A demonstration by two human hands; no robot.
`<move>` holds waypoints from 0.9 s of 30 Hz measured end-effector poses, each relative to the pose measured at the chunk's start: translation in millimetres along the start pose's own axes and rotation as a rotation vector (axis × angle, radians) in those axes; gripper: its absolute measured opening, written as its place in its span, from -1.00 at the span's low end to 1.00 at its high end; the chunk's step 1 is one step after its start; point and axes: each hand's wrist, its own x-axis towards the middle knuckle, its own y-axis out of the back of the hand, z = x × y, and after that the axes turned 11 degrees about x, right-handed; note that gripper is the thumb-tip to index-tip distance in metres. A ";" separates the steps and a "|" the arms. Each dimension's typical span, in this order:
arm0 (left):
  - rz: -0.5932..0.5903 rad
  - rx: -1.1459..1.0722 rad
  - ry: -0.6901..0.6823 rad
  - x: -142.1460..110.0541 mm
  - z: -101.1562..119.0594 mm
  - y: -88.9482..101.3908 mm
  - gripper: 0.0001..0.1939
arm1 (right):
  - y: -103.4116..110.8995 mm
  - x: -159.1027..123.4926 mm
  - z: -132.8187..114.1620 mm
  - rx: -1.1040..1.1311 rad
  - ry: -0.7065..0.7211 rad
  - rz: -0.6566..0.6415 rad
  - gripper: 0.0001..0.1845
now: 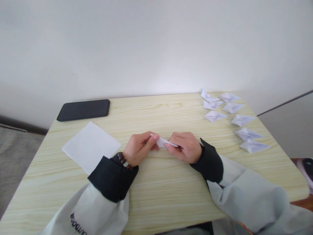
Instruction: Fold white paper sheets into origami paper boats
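Between my two hands is a small piece of folded white paper (pixel 161 142), held just above the middle of the table. My left hand (pixel 140 148), with a beaded bracelet at the wrist, pinches its left end between thumb and fingers. On the right end, the fingers of my right hand (pixel 184 147) are closed, partly covering the paper. Left of my left hand lies a flat white paper sheet (pixel 89 145), its lower corner hidden by my sleeve. Several folded white paper boats (pixel 242 120) stand at the right side of the table.
A black phone (pixel 83 110) lies at the back left of the wood-grain table (pixel 156 195). Behind the table rises a white wall (pixel 156 45). Beyond the right edge, a dark object (pixel 304 169) shows in part.
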 end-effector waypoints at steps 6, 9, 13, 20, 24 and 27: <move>0.023 -0.184 0.143 2.1 5.0 -5.1 -0.64 | -6.9 2.8 -5.8 -0.302 0.042 0.051 -0.76; 0.016 -0.179 0.126 1.5 5.1 -2.8 -0.62 | -7.8 5.4 -9.1 -0.209 -0.017 0.003 -0.76; -0.001 -0.185 0.061 1.4 2.3 -0.9 -0.58 | -7.0 6.5 -8.1 0.025 -0.118 -0.059 -0.69; 0.131 -0.361 0.130 5.9 -6.8 -1.2 -0.46 | -14.8 23.2 3.8 0.138 -0.260 -0.057 -0.75; 0.150 -0.350 0.138 6.0 -7.5 2.6 -0.54 | -16.3 30.6 7.6 0.187 -0.251 -0.091 -0.75; 0.099 -0.372 0.131 4.7 -7.1 4.3 -0.55 | -15.1 29.7 7.3 0.214 -0.243 -0.106 -0.76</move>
